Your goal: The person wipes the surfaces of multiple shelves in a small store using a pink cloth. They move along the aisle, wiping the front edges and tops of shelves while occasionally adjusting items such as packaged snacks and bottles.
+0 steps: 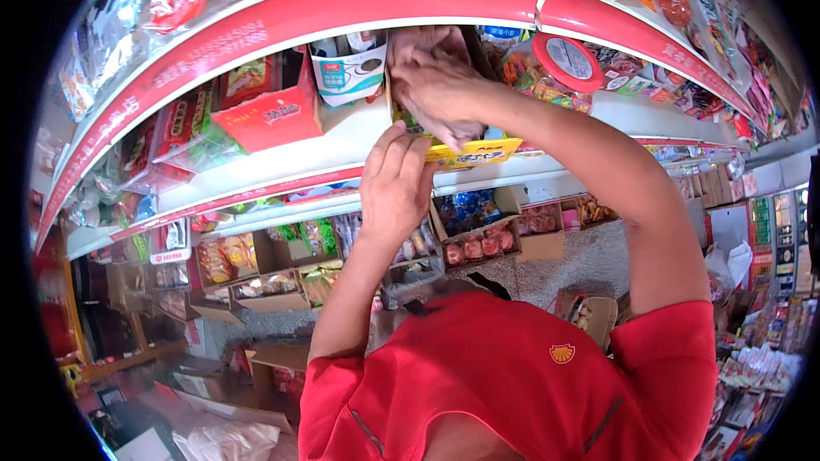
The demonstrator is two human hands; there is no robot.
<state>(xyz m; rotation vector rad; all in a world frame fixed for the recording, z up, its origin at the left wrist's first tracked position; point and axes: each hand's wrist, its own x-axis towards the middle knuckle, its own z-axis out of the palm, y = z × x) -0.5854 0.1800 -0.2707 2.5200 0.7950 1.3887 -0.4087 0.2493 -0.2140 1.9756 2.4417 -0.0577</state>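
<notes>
My right hand (435, 86) presses on a greyish-pink cloth (442, 45) over a display box on the shelf, partly under the red-edged shelf above. The cloth hangs down over the yellow front flap (480, 152) of the box. My left hand (397, 179) rests at the left corner of that box, its fingertips on the edge and the thumb near the flap. What lies inside the box is mostly hidden by the cloth and my right hand. Left of it stand a white and teal carton (349, 77) and a red carton (272, 112).
A clear jar with a red lid (567, 63) stands right of the box. The upper shelf's red edge (384, 0) arches close above my hands. Below are cartons of packaged snacks (227, 256) and a blue-filled box (471, 208). Open cardboard boxes lie lower left.
</notes>
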